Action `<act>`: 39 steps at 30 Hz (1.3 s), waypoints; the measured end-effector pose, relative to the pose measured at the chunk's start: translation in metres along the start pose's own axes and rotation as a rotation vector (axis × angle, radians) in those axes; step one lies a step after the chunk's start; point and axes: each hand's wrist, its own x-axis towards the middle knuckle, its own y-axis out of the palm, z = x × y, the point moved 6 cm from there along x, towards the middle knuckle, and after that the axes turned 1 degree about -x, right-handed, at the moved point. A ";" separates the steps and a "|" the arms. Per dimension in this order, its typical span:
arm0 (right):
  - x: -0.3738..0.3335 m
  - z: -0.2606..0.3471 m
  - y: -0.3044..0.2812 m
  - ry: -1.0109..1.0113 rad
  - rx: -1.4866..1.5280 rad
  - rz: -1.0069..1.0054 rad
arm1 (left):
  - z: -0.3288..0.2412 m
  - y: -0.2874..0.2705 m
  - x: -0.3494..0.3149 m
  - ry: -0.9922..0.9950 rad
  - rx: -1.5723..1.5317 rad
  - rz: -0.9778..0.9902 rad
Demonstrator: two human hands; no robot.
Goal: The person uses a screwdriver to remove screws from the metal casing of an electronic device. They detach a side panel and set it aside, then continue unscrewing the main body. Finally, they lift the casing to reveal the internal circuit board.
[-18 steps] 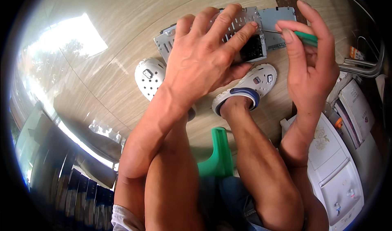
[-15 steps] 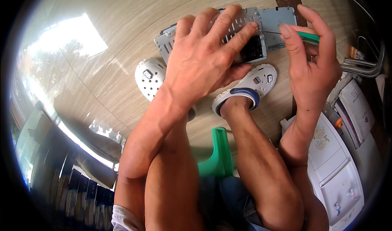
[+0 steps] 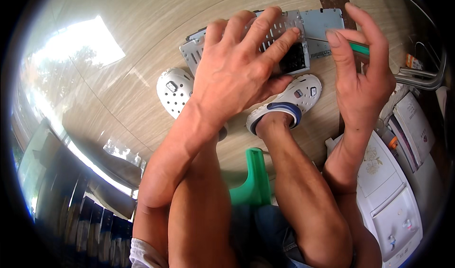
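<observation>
A slotted grey metal casing (image 3: 291,26) lies on the floor just beyond my feet, its dark inside showing at the right end. My left hand (image 3: 237,62) rests on top of it with fingers spread, hiding much of its middle. To the right my right hand (image 3: 360,64) grips a screwdriver with a green handle (image 3: 359,48). Its thin shaft (image 3: 317,39) points left at the casing's right end; whether the tip touches a screw is too small to tell. A flat blue-grey metal panel (image 3: 324,24) lies behind and to the right of the casing.
White clogs (image 3: 174,90) are on my feet close to the casing. A green plastic stool (image 3: 256,178) shows between my legs. On the right are a white plastic unit (image 3: 386,192), cartons (image 3: 414,126) and bent metal tubing (image 3: 422,78). The tiled floor (image 3: 113,92) reflects light.
My right hand has turned slightly, and the screwdriver's handle has rolled in its fingers. My left hand stays on the casing, almost unmoved.
</observation>
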 end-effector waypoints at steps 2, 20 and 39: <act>0.004 0.010 0.003 -0.111 0.195 -0.048 | 0.000 0.001 0.001 -0.002 0.005 0.004; -0.003 0.002 0.002 -0.375 0.227 0.035 | 0.001 0.000 0.000 0.002 0.010 0.001; 0.007 -0.014 -0.006 -0.106 0.090 0.035 | 0.004 0.000 0.002 -0.001 0.033 0.000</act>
